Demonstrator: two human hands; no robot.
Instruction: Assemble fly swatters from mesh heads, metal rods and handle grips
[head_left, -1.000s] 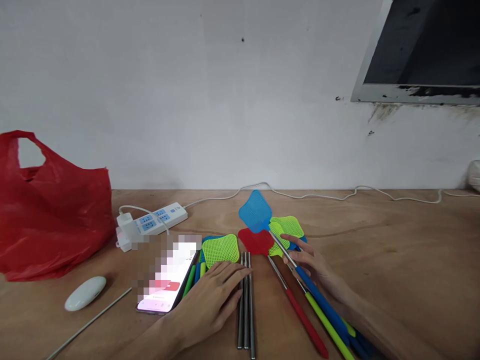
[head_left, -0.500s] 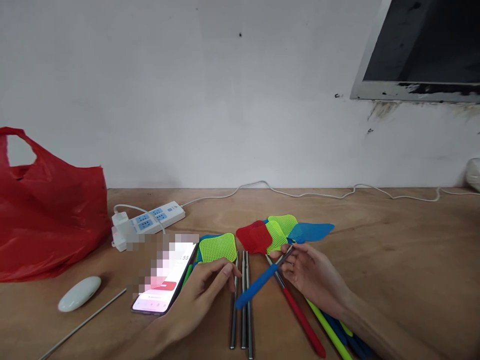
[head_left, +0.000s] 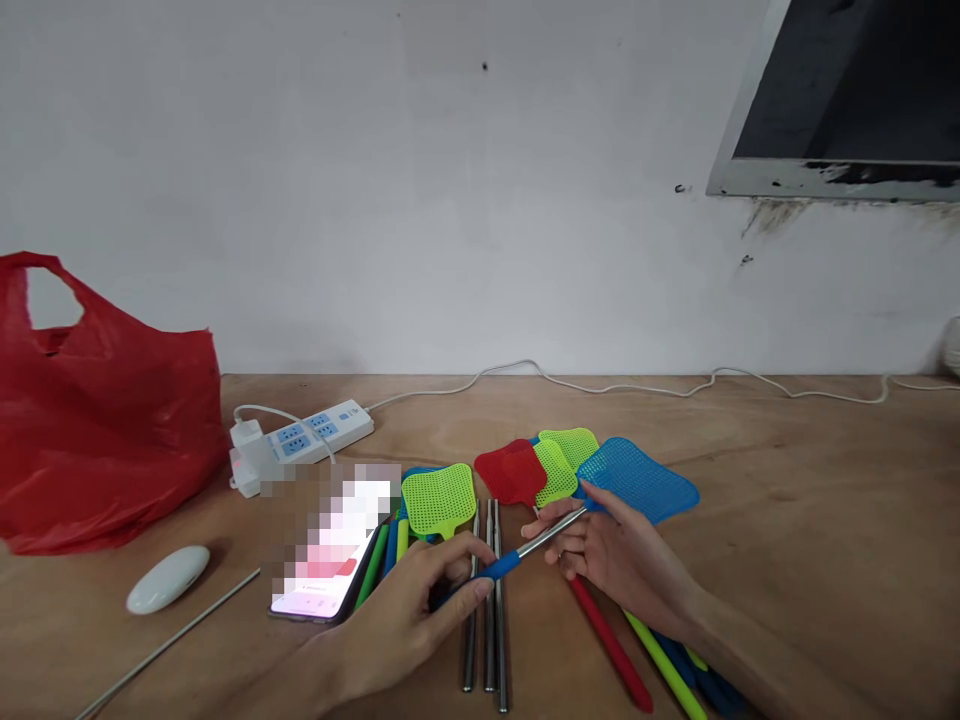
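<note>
Two hands now on the blue swatter (head_left: pixel 637 480): my L hand (head_left: pixel 420 612) has closed on its handle near-centre, R hand (head_left: pixel 616 556) pinches the shaft by the head, swung flat to the right of the green heads (head_left: pixel 568 455), so both ends are held.

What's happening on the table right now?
A person holds a blue fly swatter over the wooden table. The left hand pinches its blue grip, and the right hand holds its metal shaft near the mesh head. Three bare metal rods lie beneath it, with red and green swatters beside them.
</note>
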